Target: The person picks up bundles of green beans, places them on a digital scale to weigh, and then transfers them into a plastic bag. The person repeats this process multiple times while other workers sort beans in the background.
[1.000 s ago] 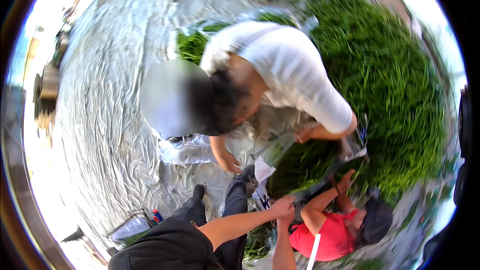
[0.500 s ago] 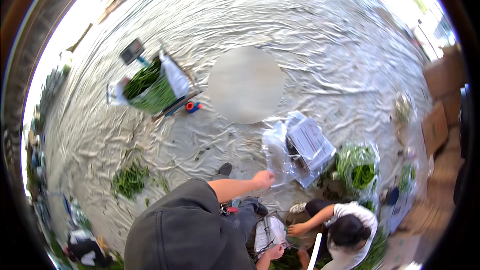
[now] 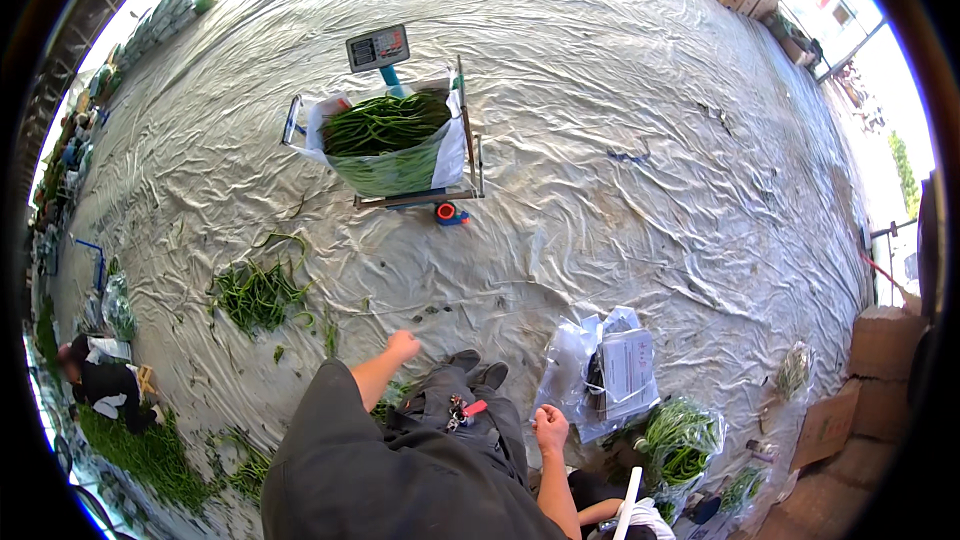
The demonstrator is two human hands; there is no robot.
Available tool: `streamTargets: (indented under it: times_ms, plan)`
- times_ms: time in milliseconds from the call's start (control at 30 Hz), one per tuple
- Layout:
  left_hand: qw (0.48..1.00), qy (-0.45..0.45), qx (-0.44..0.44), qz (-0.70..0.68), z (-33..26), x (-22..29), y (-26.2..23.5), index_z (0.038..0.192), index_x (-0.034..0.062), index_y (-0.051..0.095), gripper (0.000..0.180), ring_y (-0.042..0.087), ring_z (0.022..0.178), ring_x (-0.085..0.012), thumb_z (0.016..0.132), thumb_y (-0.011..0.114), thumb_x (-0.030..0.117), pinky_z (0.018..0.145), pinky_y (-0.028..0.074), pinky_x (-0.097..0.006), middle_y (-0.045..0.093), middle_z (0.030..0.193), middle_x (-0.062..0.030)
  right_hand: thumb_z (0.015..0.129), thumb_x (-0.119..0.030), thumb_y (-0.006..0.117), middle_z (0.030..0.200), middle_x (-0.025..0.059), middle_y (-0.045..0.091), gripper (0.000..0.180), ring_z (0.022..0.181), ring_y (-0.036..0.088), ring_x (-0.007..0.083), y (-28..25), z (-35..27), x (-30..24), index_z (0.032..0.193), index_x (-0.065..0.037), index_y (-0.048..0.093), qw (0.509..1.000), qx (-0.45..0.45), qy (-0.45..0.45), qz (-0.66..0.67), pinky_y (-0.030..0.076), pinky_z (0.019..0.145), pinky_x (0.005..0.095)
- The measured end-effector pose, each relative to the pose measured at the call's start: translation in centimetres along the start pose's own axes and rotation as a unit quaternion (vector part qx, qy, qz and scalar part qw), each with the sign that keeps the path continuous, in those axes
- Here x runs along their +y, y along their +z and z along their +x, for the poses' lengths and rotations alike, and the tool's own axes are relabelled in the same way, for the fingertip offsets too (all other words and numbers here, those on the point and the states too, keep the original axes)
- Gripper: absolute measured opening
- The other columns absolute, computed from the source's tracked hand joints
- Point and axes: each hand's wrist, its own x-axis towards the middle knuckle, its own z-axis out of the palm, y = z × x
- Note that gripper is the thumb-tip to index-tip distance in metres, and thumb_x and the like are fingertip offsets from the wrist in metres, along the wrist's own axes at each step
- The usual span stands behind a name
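Note:
My left hand [image 3: 403,345] hangs in the air in front of my left leg, fingers curled in, with nothing seen in it. Low on the right, my right hand [image 3: 549,428] is closed, knuckles up; whether its fingers hold anything is hidden. Closest to the right hand lie clear plastic bags [image 3: 562,365] and a stack of white printed sheets [image 3: 628,372]. Farther ahead stands a platform scale [image 3: 378,47] with a display on a post. Its framed platform carries a large clear bag of long green vegetable stalks [image 3: 385,127].
Loose green stalks [image 3: 258,297] lie on the wrinkled pale ground sheet [image 3: 600,140] to the left. Bagged greens [image 3: 683,443] stand at right, beyond them cardboard boxes [image 3: 885,345]. A co-worker [image 3: 650,520] is at the lower edge; another person [image 3: 110,380] sits far left.
My view has swung, bringing the scale nearer the middle. My left hand has moved away from the plastic bags. My right hand has left the spot beside the co-worker's hands.

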Motion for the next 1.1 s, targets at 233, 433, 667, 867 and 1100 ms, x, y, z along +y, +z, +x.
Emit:
streamTargets:
  times_ms: [233, 433, 667, 867, 1100]
  plan:
    - [0.933, -0.162, -0.057, -0.316, -3.0, -8.2, -1.5, 0.092, 0.0072, 0.073, 0.019, 0.064, 0.063, -0.0182, 0.084, 0.067, 0.024, 0.056, 0.052, -0.034, 0.070, 0.080, -0.0071, 0.082, -0.019, 0.067, 0.078, 0.0070, 0.072, 0.024, 0.062, 0.067, 0.0146, 1.5, 7.2, 1.7, 0.096, 0.000, 0.073, 0.950, -0.163, 0.056, -0.259, 0.055, 0.057, 0.0296]
    - [0.958, -0.020, 0.132, -0.253, 6.1, -6.3, -11.5, 0.077, 0.0057, 0.070, 0.033, 0.060, 0.059, -0.0143, 0.090, 0.063, 0.035, 0.059, 0.047, -0.034, 0.065, 0.066, -0.0069, 0.084, -0.014, 0.066, 0.070, 0.0072, 0.066, 0.016, 0.055, 0.063, 0.0166, 0.7, 14.0, 0.1, 0.090, -0.001, 0.070, 0.969, -0.074, 0.146, -0.187, 0.051, 0.046, 0.0306]
    - [0.898, 0.223, 0.363, -0.106, 27.8, 11.0, -30.3, 0.124, -0.0012, 0.058, 0.046, 0.048, 0.126, -0.0380, 0.090, 0.056, 0.029, 0.109, 0.036, -0.044, 0.058, 0.128, -0.0209, 0.089, -0.013, 0.061, 0.066, 0.0070, 0.062, 0.013, 0.049, 0.059, 0.0156, 7.1, 16.5, -8.8, 0.088, 0.000, 0.066, 0.979, 0.016, 0.170, -0.109, 0.048, 0.041, 0.0291]
    - [0.913, 0.244, 0.322, 0.061, 47.1, 21.7, -41.9, 0.139, -0.0048, 0.044, 0.068, 0.035, 0.139, -0.0366, 0.089, 0.060, 0.038, 0.118, 0.025, -0.044, 0.046, 0.142, -0.0214, 0.091, -0.013, 0.063, 0.076, 0.0080, 0.066, 0.018, 0.062, 0.063, 0.0152, 24.5, 15.0, -11.7, 0.102, 0.001, 0.066, 0.975, -0.097, 0.179, -0.086, 0.053, 0.053, 0.0276]
    - [0.907, 0.283, 0.251, 0.184, 54.8, 23.4, -43.4, 0.129, -0.0026, 0.053, 0.071, 0.050, 0.121, -0.0344, 0.087, 0.064, 0.053, 0.106, 0.036, -0.046, 0.056, 0.128, -0.0184, 0.089, -0.018, 0.071, 0.089, 0.0040, 0.070, 0.032, 0.079, 0.065, 0.0103, 37.9, 9.9, -30.5, 0.115, -0.002, 0.067, 0.947, -0.254, 0.087, -0.179, 0.053, 0.075, 0.0261]
